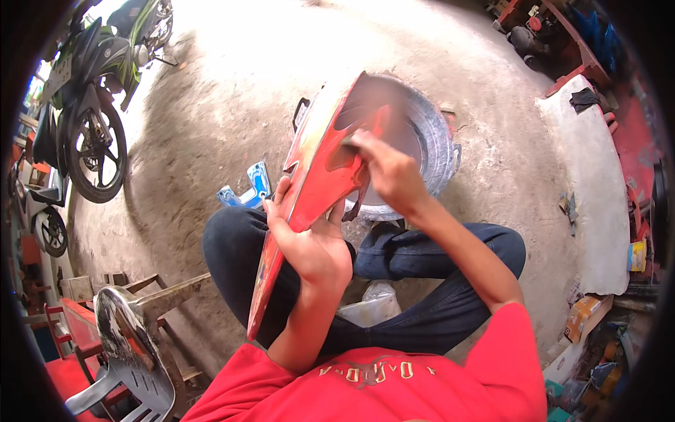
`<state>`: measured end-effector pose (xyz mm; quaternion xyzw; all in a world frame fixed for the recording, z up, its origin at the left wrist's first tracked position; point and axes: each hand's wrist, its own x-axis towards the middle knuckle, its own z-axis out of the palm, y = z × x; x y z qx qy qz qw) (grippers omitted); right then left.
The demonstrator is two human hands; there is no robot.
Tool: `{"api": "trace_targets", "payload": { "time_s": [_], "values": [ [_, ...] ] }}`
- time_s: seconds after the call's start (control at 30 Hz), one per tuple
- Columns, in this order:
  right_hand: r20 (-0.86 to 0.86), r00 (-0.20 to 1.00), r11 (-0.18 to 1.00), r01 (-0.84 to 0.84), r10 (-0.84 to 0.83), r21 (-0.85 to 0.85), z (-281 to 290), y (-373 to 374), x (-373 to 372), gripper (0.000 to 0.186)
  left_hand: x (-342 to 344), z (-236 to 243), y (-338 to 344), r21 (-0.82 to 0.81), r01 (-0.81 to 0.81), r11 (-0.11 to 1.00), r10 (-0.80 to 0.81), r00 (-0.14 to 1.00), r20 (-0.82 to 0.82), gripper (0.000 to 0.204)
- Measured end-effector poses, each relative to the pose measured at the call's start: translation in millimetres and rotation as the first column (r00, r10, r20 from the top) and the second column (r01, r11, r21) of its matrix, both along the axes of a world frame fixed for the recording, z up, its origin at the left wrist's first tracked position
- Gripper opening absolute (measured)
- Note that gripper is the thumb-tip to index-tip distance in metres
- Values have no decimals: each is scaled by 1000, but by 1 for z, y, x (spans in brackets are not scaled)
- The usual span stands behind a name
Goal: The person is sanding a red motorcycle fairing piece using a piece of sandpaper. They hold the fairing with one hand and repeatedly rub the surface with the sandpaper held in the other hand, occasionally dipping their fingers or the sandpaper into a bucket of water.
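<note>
A long red body panel [327, 188], likely a motorcycle fairing, lies slanted across my lap and over a round metal basin [444, 133]. It has pale and dark worn patches. My left hand [313, 246] grips the panel's lower part, thumb at its left edge and fingers beneath it. With bent fingers, my right hand [392, 174] presses a small dark flat piece [349, 141], perhaps sandpaper, against the panel's upper face. Much of that piece is hidden under the fingers. Part of the basin's inside is covered by the panel.
A blue and white plastic part [247, 190] lies on the concrete floor by my left knee. Motorcycles [98, 141] stand at the far left. At the lower left is a worn grey chair [137, 359]. A pale concrete ledge [587, 190] runs along the right, with clutter beyond.
</note>
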<state>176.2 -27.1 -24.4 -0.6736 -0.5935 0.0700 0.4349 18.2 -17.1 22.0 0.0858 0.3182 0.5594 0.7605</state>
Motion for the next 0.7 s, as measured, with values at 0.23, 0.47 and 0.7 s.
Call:
{"api": "trace_targets", "payload": {
  "time_s": [0.23, 0.47, 0.7],
  "values": [
    [113, 980, 977, -178, 165, 114, -4, -3, 22, 33, 0, 1, -4, -10, -4, 1000, 4, 1000, 13, 47],
    [188, 872, 847, -485, 452, 217, 16, -14, -34, 42, -13, -19, 3, 65, -2, 998, 2, 1000, 2, 46],
    [-65, 863, 847, 472, -500, -243, -154, 4, 133, 41, -3, -8, -1, 38, 43, 998, -44, 999, 29, 46]
  ]
}}
